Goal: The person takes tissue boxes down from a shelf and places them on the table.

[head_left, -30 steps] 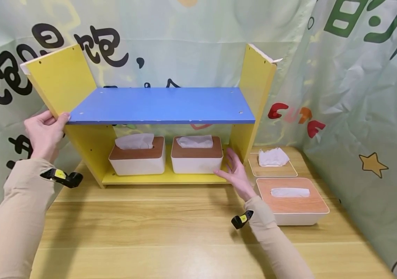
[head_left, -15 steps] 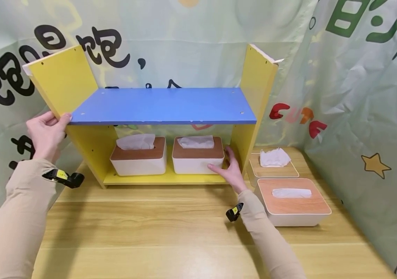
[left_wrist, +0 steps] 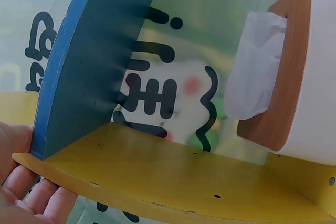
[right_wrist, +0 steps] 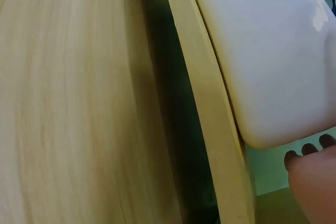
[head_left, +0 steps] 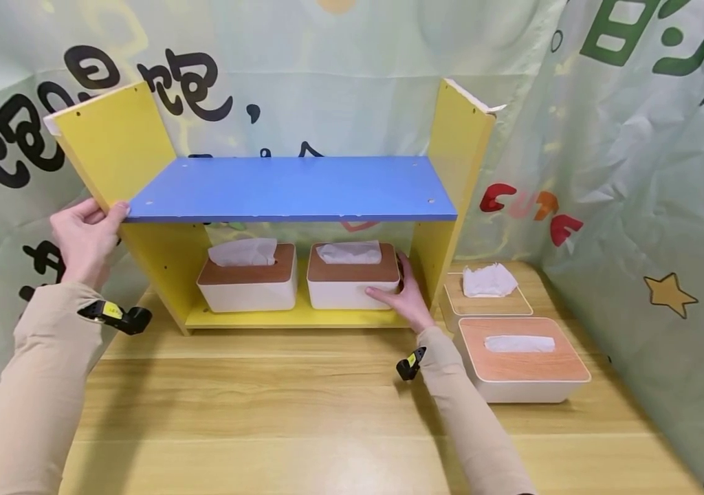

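Tissue box sat toward the right of the shelf unit's bottom board, the right hand spread wide about its right front corner without evident grip, while the left hand pinched the left side panel, presumably for steadiness.

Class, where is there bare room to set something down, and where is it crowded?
Bare: the blue shelf between the yellow side panels, the left hand at its front corner; the table in front of the bottom board, between the sleeves.
Crowded: that board, with two tissue boxes and the right hand; the table's right side, with two more boxes.
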Tool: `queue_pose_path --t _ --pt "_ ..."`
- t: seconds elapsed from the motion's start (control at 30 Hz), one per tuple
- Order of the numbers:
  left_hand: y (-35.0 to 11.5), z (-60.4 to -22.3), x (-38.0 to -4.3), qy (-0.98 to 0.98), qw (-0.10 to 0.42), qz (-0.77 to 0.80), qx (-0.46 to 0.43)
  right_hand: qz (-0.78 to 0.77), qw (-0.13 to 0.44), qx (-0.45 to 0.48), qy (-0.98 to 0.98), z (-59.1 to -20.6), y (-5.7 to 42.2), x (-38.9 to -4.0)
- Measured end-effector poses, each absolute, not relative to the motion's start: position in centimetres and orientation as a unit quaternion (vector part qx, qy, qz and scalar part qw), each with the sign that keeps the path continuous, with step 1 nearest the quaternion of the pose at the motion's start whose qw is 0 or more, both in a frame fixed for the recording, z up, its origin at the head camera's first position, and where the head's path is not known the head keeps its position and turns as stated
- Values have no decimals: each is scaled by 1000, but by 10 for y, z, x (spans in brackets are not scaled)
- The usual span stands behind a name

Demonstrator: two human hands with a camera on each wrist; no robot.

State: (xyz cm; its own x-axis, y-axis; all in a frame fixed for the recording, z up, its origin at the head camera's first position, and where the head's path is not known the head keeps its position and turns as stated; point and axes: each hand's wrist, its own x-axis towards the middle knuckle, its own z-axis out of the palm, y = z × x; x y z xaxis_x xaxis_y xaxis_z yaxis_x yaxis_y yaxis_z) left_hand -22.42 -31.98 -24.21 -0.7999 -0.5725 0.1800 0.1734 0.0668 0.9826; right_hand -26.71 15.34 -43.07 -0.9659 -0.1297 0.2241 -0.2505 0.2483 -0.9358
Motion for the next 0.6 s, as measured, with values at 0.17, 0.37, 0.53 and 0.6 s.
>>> queue_pose_path --t 0.17,0.37,0.53,0.6 --pt "-321 -243 -224 -674 282 -667 145 624 36 135 -769 -432 154 -273" --pt "-320 -244 -224 -667 282 -675 144 649 20 133 -749 -433 155 -278" --pt "-319 -244 -224 -675 281 -666 149 657 19 128 -743 -435 155 -281" --pt "-319 -243 -223 -676 281 -665 148 653 22 126 -747 -435 155 -282"
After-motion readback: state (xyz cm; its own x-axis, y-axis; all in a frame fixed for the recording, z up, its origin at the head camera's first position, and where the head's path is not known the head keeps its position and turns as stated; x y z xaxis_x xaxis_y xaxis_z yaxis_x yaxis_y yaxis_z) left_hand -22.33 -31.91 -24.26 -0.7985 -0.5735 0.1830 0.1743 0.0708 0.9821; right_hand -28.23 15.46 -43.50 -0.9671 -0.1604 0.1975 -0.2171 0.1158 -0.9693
